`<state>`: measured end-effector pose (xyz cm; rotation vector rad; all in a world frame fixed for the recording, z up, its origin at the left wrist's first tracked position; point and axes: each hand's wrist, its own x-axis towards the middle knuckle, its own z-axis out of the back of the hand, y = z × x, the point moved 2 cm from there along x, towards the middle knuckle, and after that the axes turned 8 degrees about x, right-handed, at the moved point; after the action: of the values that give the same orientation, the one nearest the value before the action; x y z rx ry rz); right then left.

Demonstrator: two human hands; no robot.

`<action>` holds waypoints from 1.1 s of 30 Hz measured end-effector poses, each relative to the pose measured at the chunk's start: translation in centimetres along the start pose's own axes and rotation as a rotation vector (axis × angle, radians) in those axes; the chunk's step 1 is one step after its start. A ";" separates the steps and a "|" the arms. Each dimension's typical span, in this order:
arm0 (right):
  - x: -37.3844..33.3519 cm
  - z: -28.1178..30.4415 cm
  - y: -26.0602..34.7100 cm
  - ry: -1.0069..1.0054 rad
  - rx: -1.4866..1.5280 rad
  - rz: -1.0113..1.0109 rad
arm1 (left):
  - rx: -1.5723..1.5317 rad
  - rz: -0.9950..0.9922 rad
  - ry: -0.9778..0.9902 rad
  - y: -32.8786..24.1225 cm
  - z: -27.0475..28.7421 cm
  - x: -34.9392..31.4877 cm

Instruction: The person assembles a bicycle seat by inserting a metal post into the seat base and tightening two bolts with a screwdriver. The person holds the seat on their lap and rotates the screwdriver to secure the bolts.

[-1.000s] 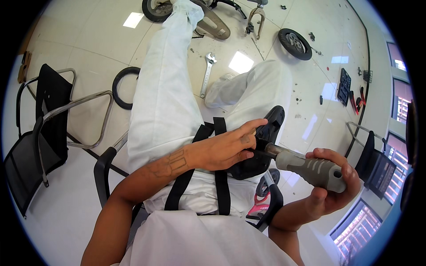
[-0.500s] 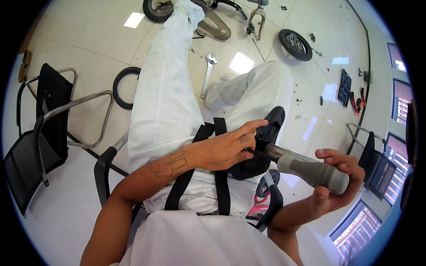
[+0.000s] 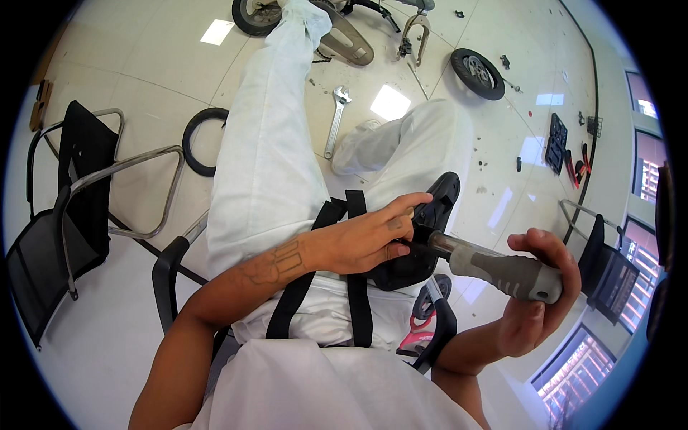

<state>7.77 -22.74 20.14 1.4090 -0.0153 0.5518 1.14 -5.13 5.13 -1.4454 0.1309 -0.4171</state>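
Observation:
On my lap rests a black part shaped like a bicycle saddle, its underside turned up, with a silver metal tube sticking out to the right. My left hand grips the saddle, index finger stretched along it and thumb bent by the tube's base. A screwdriver with a chunky grey handle lies in line with the tube; its tip is hidden. My right hand curls loosely round the butt of that handle, fingers over the far side and thumb below.
An adjustable wrench lies on the tiled floor, between a loose tyre and a small wheel. A black tool case and red-handled tools are at right. Chairs stand on both sides.
My right hand has turned round the handle's end and shifted slightly, and the grey handle has rotated with its butt a little higher. My left hand and the saddle stay put.

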 end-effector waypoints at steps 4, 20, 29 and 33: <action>-0.1 1.5 -0.5 0.032 -0.167 0.164 | 0.025 -0.041 -0.039 0.4 -0.3 -0.2; 0.1 0.8 0.0 0.213 -0.307 0.314 | -0.010 0.021 0.004 0.5 -0.2 -0.2; 0.0 -2.4 0.8 -0.051 -0.439 0.203 | -0.048 0.065 0.020 0.9 -0.4 -0.1; -0.4 -1.0 1.5 0.199 -0.356 0.171 | -0.017 0.048 -0.004 1.1 -0.3 -0.4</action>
<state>6.52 -21.90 21.24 1.0074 -0.0719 0.7880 0.90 -5.20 3.91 -1.4566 0.1657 -0.3748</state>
